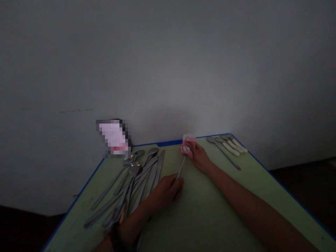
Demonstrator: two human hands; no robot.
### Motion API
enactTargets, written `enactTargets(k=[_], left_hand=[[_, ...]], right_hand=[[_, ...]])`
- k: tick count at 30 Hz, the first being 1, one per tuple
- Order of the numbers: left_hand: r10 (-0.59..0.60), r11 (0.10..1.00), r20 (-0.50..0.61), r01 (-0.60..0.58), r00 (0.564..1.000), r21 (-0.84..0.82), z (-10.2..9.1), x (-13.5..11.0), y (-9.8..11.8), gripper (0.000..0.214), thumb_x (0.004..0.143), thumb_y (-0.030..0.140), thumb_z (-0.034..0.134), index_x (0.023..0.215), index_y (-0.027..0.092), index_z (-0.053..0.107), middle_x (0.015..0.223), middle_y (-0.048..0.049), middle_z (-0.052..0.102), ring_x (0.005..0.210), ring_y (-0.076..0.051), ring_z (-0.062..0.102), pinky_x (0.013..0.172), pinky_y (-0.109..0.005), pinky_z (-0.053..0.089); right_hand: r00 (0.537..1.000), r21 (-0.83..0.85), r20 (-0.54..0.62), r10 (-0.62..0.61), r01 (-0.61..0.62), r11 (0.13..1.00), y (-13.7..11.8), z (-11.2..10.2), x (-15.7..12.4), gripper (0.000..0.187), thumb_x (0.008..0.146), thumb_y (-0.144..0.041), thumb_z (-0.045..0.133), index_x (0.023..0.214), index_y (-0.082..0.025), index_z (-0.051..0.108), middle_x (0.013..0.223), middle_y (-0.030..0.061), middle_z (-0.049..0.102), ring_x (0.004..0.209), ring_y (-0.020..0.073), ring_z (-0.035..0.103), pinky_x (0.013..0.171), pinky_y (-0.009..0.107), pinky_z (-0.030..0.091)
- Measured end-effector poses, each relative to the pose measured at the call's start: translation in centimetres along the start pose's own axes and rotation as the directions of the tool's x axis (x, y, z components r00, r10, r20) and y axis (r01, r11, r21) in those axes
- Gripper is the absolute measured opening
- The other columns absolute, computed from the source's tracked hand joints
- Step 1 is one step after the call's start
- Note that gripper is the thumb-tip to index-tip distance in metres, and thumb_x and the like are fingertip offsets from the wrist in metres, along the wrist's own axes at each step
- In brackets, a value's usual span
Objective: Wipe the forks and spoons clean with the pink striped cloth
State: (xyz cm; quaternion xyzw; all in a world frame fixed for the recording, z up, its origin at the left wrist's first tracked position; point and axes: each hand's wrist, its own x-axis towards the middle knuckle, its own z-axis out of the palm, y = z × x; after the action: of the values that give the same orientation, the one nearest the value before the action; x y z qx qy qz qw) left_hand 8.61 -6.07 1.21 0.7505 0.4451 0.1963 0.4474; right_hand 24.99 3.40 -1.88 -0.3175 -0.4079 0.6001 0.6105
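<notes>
My left hand (168, 189) is closed around the handle of a piece of metal cutlery (181, 167), which points up and away from me. A folded pink and white cloth (188, 140) covers its far end, so I cannot tell whether it is a spoon or another kind. Fingers of my right hand (200, 158) are pinched on this cloth, pressing it around the covered end. Just left of my left hand lies a loose pile of metal spoons (135, 169) and table knives (154, 171), partly hidden by my left forearm.
On the right of the green table (210, 210) lie a metal spoon (225, 155) and several white-handled pieces of cutlery (232, 148). A pixelated, dark-edged device (114, 136) leans at the back left corner. The grey wall (168, 70) stands directly behind the table's blue edge.
</notes>
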Motion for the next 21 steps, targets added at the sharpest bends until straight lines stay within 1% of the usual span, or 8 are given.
enactTargets(k=[3, 5, 8, 10, 13, 17, 19, 21], left_hand=[[-0.01, 0.999, -0.032, 0.009, 0.999, -0.035, -0.1, 0.2, 0.4, 0.042, 0.09, 0.042, 0.027, 0.062, 0.018, 0.046, 0.053, 0.0037, 0.047, 0.052, -0.011, 0.045, 0.056, -0.022, 0.036], [-0.026, 0.996, -0.044, 0.023, 0.999, -0.082, -0.1, 0.5, 0.5, 0.04, 0.089, 0.043, 0.027, 0.065, 0.018, 0.047, 0.053, 0.0037, 0.048, 0.051, -0.011, 0.045, 0.055, -0.022, 0.037], [-0.069, 0.986, -0.07, 0.057, 0.995, -0.155, -0.2, 0.8, 0.5, 0.036, 0.089, 0.043, 0.028, 0.072, 0.018, 0.047, 0.053, 0.004, 0.049, 0.048, -0.012, 0.046, 0.052, -0.023, 0.037], [-0.085, 0.981, -0.079, 0.07, 0.993, -0.179, -0.1, 0.9, 0.4, 0.034, 0.088, 0.043, 0.029, 0.074, 0.018, 0.047, 0.053, 0.0045, 0.05, 0.047, -0.011, 0.045, 0.051, -0.022, 0.036], [-0.083, 0.983, -0.041, 0.075, 0.996, -0.17, 0.0, 0.7, 0.4, 0.033, 0.088, 0.042, 0.031, 0.072, 0.018, 0.047, 0.054, 0.0046, 0.049, 0.047, -0.01, 0.044, 0.05, -0.021, 0.036], [-0.054, 0.994, -0.006, 0.054, 0.998, -0.092, 0.1, 0.6, 0.4, 0.038, 0.089, 0.041, 0.031, 0.065, 0.017, 0.049, 0.054, 0.0035, 0.049, 0.051, -0.011, 0.046, 0.053, -0.021, 0.036], [-0.052, 0.997, -0.008, 0.051, 0.999, -0.062, 0.0, 0.6, 0.5, 0.04, 0.089, 0.041, 0.03, 0.062, 0.017, 0.049, 0.053, 0.0032, 0.049, 0.051, -0.011, 0.046, 0.054, -0.021, 0.036], [-0.06, 0.997, -0.004, 0.06, 0.998, -0.043, -0.1, 0.6, 0.5, 0.042, 0.089, 0.041, 0.03, 0.06, 0.017, 0.048, 0.053, 0.0029, 0.049, 0.051, -0.011, 0.046, 0.054, -0.022, 0.036]], right_hand=[[0.996, 0.047, -0.015, 0.087, -0.086, 0.995, -0.4, 0.0, -0.1, 0.028, 0.065, -0.04, 0.067, 0.079, -0.016, 0.062, 0.081, 0.0031, 0.064, 0.072, 0.0131, 0.056, 0.07, 0.026, 0.043], [0.993, -0.03, -0.005, 0.118, -0.118, 0.993, -0.7, 0.2, -0.5, 0.029, 0.066, -0.042, 0.066, 0.079, -0.016, 0.064, 0.081, 0.0037, 0.065, 0.071, 0.0144, 0.057, 0.069, 0.027, 0.044], [0.991, -0.216, 0.102, 0.092, -0.068, 0.974, -1.0, 0.7, -1.4, 0.032, 0.07, -0.047, 0.061, 0.075, -0.016, 0.065, 0.075, 0.0032, 0.065, 0.069, 0.0161, 0.057, 0.068, 0.029, 0.044], [0.99, -0.238, 0.133, 0.054, -0.02, 0.971, -1.0, 1.0, -1.7, 0.034, 0.072, -0.05, 0.058, 0.072, -0.016, 0.063, 0.073, 0.0028, 0.065, 0.07, 0.0163, 0.057, 0.069, 0.029, 0.044], [0.999, 0.0, 0.025, -0.025, 0.025, 1.0, -0.9, 1.1, -1.1, 0.042, 0.076, -0.057, 0.047, 0.081, -0.018, 0.062, 0.077, 0.0029, 0.065, 0.07, 0.0161, 0.057, 0.066, 0.028, 0.044], [0.996, 0.342, -0.09, -0.029, 0.058, 0.938, -0.9, 0.7, 0.2, 0.04, 0.078, -0.059, 0.044, 0.085, -0.022, 0.058, 0.074, -0.0004, 0.062, 0.063, 0.013, 0.055, 0.059, 0.025, 0.043], [0.997, 0.37, -0.083, -0.004, 0.034, 0.929, -1.0, 0.6, 0.4, 0.039, 0.078, -0.059, 0.044, 0.081, -0.022, 0.057, 0.071, -0.0008, 0.06, 0.06, 0.0124, 0.054, 0.058, 0.025, 0.043], [0.999, 0.294, -0.051, -0.006, 0.021, 0.956, -1.0, 0.7, 0.3, 0.039, 0.078, -0.059, 0.045, 0.076, -0.021, 0.057, 0.068, 0.0, 0.059, 0.06, 0.0125, 0.052, 0.058, 0.025, 0.042]])
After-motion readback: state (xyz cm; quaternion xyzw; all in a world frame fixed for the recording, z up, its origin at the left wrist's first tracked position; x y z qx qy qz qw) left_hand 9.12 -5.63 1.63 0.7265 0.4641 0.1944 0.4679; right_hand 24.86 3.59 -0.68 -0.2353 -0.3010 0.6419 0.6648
